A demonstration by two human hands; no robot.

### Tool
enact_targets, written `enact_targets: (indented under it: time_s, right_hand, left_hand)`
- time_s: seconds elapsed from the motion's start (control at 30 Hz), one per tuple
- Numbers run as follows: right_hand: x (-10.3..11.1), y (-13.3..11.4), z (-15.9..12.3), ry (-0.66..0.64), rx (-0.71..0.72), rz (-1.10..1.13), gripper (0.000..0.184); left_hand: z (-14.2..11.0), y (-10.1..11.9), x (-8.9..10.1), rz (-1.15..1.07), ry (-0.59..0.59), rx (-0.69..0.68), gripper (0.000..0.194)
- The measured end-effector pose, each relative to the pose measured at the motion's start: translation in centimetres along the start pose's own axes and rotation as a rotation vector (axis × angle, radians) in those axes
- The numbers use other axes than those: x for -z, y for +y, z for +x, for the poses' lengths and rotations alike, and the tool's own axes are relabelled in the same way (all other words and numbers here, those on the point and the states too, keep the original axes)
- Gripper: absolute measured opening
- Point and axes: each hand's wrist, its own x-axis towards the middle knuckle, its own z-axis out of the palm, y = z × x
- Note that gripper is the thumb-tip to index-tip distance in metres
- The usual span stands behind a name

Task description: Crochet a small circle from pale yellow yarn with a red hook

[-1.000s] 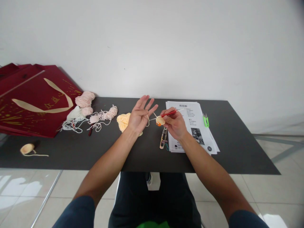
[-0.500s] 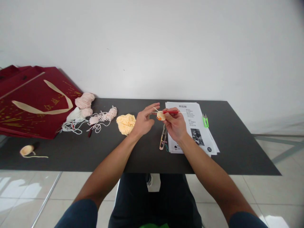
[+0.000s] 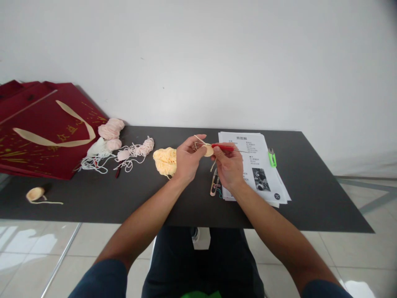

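Note:
Over the middle of the dark table, my left hand (image 3: 188,160) pinches a small round cream crochet piece (image 3: 209,151) between thumb and fingers, with a strand of yarn running up over its raised index finger. My right hand (image 3: 228,166) grips a crochet hook (image 3: 223,147) by its red handle, its thin shaft pointing left into the piece. A short yarn tail hangs below the piece. Just left of my left hand lies a pale yellow yarn ball (image 3: 165,162), partly hidden by the hand. Thread snips (image 3: 214,184) lie below my right hand, with their tips partly covered.
Printed sheets (image 3: 266,178) lie under and right of my right hand, with green-handled snips (image 3: 272,158) at their edge. Leftward are pink yarn (image 3: 111,128), tangled white yarn (image 3: 96,159), a dark red bag (image 3: 46,132) and a cream crocheted cup (image 3: 35,193) near the table's front edge.
My left thumb has come up from below onto the crochet piece, which now shows its flat cream face instead of an orange patch. The view has shifted slightly.

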Motion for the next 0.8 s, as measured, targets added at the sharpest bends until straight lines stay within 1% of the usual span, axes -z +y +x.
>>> enact_targets:
  time_s: [0.1,0.3,0.47,0.63,0.73,0.8]
  right_hand:
    - [-0.03,-0.09,-0.01,0.013,-0.017,0.012,0.023]
    - [-0.04,-0.03,-0.18,-0.011,-0.028,0.012,0.021]
    - [0.08,0.15,-0.22,-0.015,-0.026,0.002,0.021]
    - [0.25,0.12,-0.05,-0.012,-0.022,-0.003,0.023]
    - [0.4,0.18,0.03,-0.014,-0.019,-0.003,0.023]
    - [0.49,0.23,0.05,-0.021,-0.013,0.0,0.022]
  left_hand:
    - [-0.18,0.14,-0.16,0.045,0.014,-0.008,0.042]
    - [-0.54,0.06,-0.58,-0.036,0.01,0.059,0.052]
    - [-0.41,0.34,-0.62,-0.049,0.058,0.079,0.053]
    - [-0.26,0.59,-0.76,-0.082,0.133,0.087,0.047]
    - [-0.29,0.52,-0.71,-0.052,0.127,0.056,0.045]
    - [-0.34,0.53,-0.64,0.015,0.103,0.019,0.045]
